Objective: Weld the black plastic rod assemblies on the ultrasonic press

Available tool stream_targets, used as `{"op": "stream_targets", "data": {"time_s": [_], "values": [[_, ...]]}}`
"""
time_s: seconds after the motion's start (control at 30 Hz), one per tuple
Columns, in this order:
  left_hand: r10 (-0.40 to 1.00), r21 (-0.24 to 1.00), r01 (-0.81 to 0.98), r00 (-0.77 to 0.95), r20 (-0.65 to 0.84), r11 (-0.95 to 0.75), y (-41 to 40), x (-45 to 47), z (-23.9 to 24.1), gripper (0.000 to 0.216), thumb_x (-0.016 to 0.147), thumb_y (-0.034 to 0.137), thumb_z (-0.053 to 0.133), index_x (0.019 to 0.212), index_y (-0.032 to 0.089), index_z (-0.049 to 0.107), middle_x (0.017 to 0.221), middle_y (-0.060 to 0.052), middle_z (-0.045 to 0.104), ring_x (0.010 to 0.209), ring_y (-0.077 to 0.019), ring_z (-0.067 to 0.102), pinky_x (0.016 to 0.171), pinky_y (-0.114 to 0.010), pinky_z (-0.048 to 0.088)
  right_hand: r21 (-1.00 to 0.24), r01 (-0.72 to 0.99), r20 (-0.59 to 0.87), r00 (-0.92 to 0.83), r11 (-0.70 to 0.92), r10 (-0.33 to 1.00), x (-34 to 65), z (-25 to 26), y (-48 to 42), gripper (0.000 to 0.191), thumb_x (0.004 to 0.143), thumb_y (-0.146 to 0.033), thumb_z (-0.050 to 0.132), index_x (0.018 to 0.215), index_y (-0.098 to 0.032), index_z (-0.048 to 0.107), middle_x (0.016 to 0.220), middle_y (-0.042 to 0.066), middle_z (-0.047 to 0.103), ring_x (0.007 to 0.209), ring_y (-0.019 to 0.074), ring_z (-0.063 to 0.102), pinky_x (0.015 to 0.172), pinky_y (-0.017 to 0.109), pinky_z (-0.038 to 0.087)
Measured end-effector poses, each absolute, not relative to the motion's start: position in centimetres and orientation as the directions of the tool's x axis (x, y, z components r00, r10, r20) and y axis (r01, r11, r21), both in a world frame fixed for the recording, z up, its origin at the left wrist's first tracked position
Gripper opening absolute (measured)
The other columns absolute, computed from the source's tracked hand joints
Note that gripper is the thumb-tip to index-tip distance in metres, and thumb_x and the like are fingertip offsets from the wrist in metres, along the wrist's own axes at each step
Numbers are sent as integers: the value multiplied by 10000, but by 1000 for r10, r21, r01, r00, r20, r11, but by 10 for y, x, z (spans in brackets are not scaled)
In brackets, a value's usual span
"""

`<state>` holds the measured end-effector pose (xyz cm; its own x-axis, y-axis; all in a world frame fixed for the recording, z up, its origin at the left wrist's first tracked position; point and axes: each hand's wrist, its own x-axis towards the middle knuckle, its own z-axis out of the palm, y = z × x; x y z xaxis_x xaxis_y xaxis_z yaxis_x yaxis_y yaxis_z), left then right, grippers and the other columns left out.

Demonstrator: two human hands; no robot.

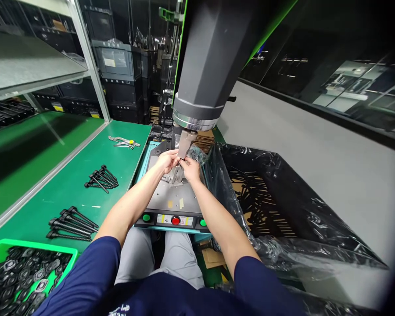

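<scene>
My left hand (168, 161) and my right hand (190, 169) meet just below the grey metal block (185, 144) at the lower end of the machine's head (200, 74). Both hands are closed, with thumbs and fingertips pinched close together. Whatever lies between the fingertips is too small and covered to make out. Directly beneath them stands a metal fixture (177, 177), partly hidden by the hands, on the machine's grey base plate (161, 199).
Long black screw-like parts with wide heads (71, 224) lie on the green table (62, 184) in two groups, near pliers-like tools (123, 142). A green bin (74, 259) holds small black parts. Right stands a plastic-lined box (283, 164). Buttons (175, 220) line the machine's front.
</scene>
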<state>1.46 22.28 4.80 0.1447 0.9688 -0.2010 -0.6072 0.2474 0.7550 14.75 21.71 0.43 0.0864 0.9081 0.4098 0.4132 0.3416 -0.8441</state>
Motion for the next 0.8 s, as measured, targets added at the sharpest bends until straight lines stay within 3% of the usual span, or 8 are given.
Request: {"op": "stream_targets", "data": {"time_s": [0.13, 0.27, 0.47, 0.63, 0.8], "values": [[971, 764, -600, 117, -211, 238, 225, 9, 48, 408, 733, -64, 612, 1116, 67, 661, 673, -40, 676, 492, -50, 599, 477, -111, 464, -824, 411, 432, 8, 390, 902, 150, 2, 221, 388, 818, -490, 576, 913, -164, 763, 792, 49, 699, 761, 212, 590, 740, 309, 456], [965, 782, -574, 60, -253, 241, 226, 4, 50, 384, 759, -65, 580, 1112, 68, 649, 644, -28, 658, 499, -64, 611, 488, -127, 482, -799, 392, 430, -155, 455, 889, 167, 5, 227, 281, 834, -377, 560, 889, -189, 761, 924, 54, 737, 880, 226, 649, 853, 336, 478], [967, 791, -559, 108, -229, 249, 224, 6, 48, 334, 747, -43, 619, 1055, 75, 675, 713, -45, 685, 500, -43, 590, 483, -118, 462, -792, 435, 396, -169, 429, 903, 174, 9, 233, 157, 788, -267, 642, 868, -198, 757, 1023, 70, 740, 991, 247, 667, 963, 404, 481], [976, 824, -527, 62, -208, 209, 211, 13, 44, 225, 720, -41, 635, 913, 59, 694, 724, -57, 687, 509, -54, 586, 482, -146, 460, -816, 449, 405, -8, 365, 914, 170, -3, 223, 305, 831, -270, 600, 1088, -180, 738, 1400, 139, 548, 1326, 281, 486, 1085, 432, 409], [984, 887, -439, -25, -174, 146, 190, 19, 40, 186, 707, -3, 669, 876, 69, 694, 829, -85, 727, 535, -68, 606, 516, -184, 479, -858, 404, 374, 67, 317, 925, 170, -18, 198, 361, 842, -291, 587, 1164, -187, 709, 1490, 139, 442, 1397, 286, 397, 995, 401, 506]]}}
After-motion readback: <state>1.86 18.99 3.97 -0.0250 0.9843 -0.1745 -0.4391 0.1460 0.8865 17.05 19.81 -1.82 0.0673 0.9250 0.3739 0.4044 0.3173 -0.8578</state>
